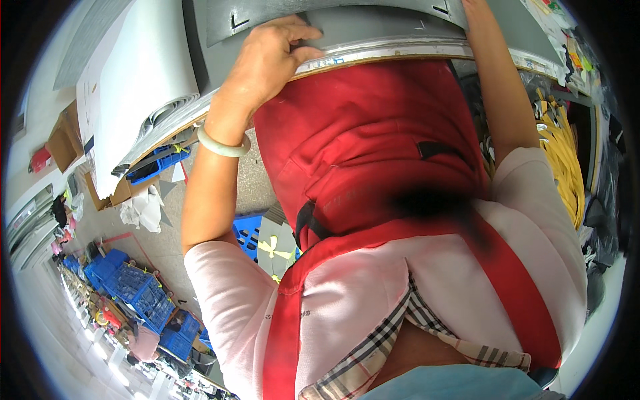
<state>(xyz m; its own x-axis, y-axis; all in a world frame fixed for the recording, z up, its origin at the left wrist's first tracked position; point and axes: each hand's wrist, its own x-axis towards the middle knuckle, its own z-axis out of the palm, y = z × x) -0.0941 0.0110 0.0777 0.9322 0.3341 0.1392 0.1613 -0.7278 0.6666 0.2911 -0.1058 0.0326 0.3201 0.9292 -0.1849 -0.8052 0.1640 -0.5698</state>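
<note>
At the table's near edge, my left hand [277,57] rests over a dark grey flat surface [360,27]. Its thumb and forefinger are apart, and nothing shows between them; the other fingers are partly hidden. Just beyond the fingertips lies a lighter grey sheet [347,9] with a curved near edge and an L-shaped black mark close to each end. My right hand [475,8] reaches the sheet's right end, but the picture's top edge cuts off its fingers. A pale bangle [223,143] circles my left wrist.
A large roll of white sheeting [143,87] lies on the table at left. The layered table edge [400,52] runs before my red apron [373,127]. Yellow strips [561,160] hang below at right. Blue crates [137,293], a cardboard box [65,137] and crumpled paper [143,209] stand or lie at left.
</note>
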